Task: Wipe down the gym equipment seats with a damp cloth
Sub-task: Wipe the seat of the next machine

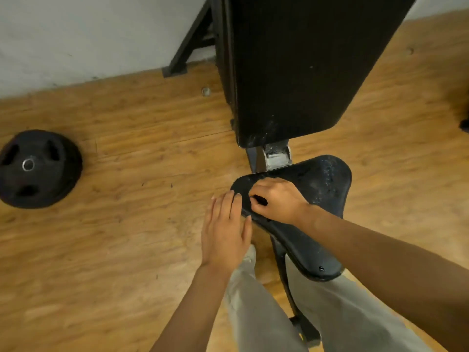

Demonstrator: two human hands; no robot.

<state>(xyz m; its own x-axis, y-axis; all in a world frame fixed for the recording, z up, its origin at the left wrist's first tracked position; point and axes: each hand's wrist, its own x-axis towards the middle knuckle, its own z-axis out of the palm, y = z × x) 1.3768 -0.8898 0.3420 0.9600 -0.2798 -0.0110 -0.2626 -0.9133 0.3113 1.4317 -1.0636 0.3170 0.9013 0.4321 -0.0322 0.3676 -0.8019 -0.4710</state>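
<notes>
Hands on black unlabelled seat pad: left hand flat, right hand curled, grip unclear.

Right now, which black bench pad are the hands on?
The small seat pad nearest the person; both the left hand and the right hand touch its left edge. The long back pad stands untouched.

Bare wood floor lies open to my 9 o'clock, the widest passage for either hand. At 12 o'clock the black backrest pad rises as a wall, its steel bracket filling the narrow gap down to the seat. A weight plate sits on the boards far out at 9 o'clock, well apart. My own trouser legs and the frame post crowd 6 o'clock. Floor at 3 o'clock stays open beyond the seat.
</notes>
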